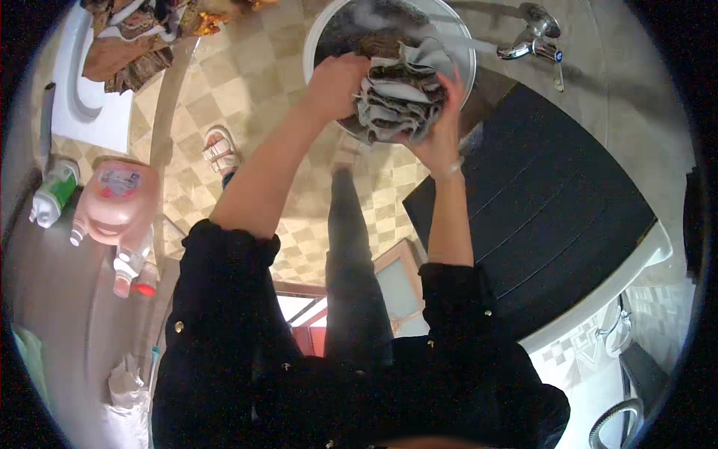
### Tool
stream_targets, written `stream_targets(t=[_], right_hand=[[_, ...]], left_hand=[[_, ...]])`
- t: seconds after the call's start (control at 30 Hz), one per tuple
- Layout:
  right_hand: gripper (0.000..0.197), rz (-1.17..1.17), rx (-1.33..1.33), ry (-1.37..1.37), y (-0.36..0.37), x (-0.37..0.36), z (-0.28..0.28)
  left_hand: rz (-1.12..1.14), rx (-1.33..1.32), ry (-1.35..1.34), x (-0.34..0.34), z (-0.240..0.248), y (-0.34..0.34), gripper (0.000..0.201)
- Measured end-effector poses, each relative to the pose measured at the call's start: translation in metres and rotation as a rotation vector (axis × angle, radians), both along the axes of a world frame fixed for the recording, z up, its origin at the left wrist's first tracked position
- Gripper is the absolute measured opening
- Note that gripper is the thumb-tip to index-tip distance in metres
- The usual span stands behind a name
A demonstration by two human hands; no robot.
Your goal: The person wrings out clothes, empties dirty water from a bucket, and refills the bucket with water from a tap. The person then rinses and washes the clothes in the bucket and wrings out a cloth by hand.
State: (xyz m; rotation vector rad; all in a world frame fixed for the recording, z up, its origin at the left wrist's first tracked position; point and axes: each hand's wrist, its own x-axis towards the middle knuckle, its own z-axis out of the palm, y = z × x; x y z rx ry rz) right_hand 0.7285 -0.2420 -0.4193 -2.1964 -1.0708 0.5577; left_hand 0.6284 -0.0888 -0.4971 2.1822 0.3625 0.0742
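A bunched, folded grey-and-dark patterned cloth (pixel 400 101) is gripped between my two hands, held above a round basin with a pale rim (pixel 309 54). My left hand (pixel 340 86) is closed on the cloth's left side, its fingertips hidden behind the folds. On the right edge and underside, my right hand (pixel 441 131) wraps round it with the thumb side up. More dark brown fabric (pixel 378 43) lies inside the basin below. A chrome tap (pixel 532 46) juts from the wall at the basin's right, and a pale streak, apparently water, runs from its spout toward the basin.
A black ridged panel (pixel 553 202) spreads to the right of my right forearm. Along the left stand a pink jug (pixel 120 198), a white-and-green bottle (pixel 56 193) and smaller bottles. Brown patterned fabric (pixel 131 56) lies upper left by a white fixture (pixel 93 123). My sandalled foot (pixel 219 150) rests on checkered floor.
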Motion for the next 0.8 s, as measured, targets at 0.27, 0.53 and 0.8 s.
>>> stream_targets(t=[0.27, 0.53, 0.8], right_hand=[[0.094, -0.348, -0.006, 0.641, -0.023, 0.006, -0.096], [0.085, -0.457, -0.289, 0.526, -0.059, 0.038, -0.196], [0.061, -0.324, -0.441, 0.179, -0.006, 0.01, -0.226]], left_hand=[[-0.182, 0.031, 0.688, 0.017, -0.047, -0.013, 0.046], [-0.083, -0.085, 0.858, 0.045, -0.069, -0.031, 0.079], [-0.27, -0.098, 0.887, 0.011, -0.261, -0.054, 0.05]])
